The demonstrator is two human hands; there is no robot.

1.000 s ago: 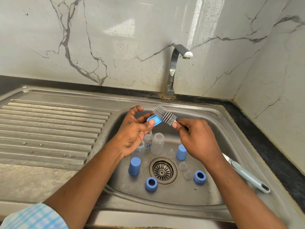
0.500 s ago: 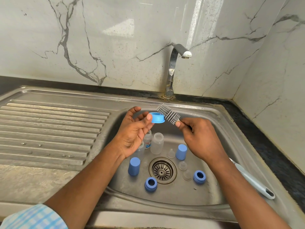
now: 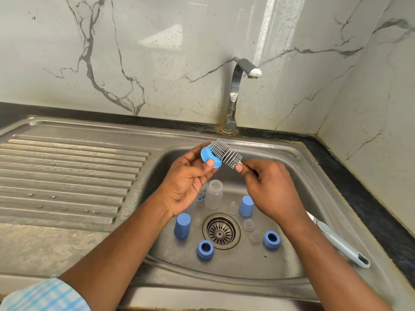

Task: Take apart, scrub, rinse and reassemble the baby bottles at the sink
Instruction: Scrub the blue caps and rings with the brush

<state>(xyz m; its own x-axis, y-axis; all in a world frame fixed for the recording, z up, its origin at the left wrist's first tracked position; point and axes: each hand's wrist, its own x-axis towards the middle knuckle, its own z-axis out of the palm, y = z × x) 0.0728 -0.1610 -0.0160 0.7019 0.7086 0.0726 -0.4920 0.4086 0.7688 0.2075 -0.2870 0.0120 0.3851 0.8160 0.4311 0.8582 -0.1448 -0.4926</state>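
Over the sink basin (image 3: pixel 298 176), my left hand (image 3: pixel 186 182) pinches a blue screw ring (image 3: pixel 208 156) between thumb and fingers. My right hand (image 3: pixel 269 189) grips the grey bottle brush (image 3: pixel 226 153) just below its bristles, and the bristle head lies against the ring. The brush's long pale handle (image 3: pixel 339 244) sticks out behind my right wrist. On the basin floor stand a clear bottle (image 3: pixel 214 195), two blue caps (image 3: pixel 182 225) (image 3: pixel 246 205), two more blue rings (image 3: pixel 205 250) (image 3: pixel 272 240) and clear teats (image 3: pixel 248 225). A second bottle is partly hidden behind my left hand.
The drain strainer (image 3: pixel 221 231) sits mid-basin among the parts. A steel tap (image 3: pixel 238 86) rises at the back, with no water running. The ribbed draining board (image 3: pixel 67 176) stretches to the left. Marble walls close in behind and to the right.
My left hand has turned the blue ring so it tilts toward the brush. The bristle head has moved left against the ring. The parts in the basin have not moved.
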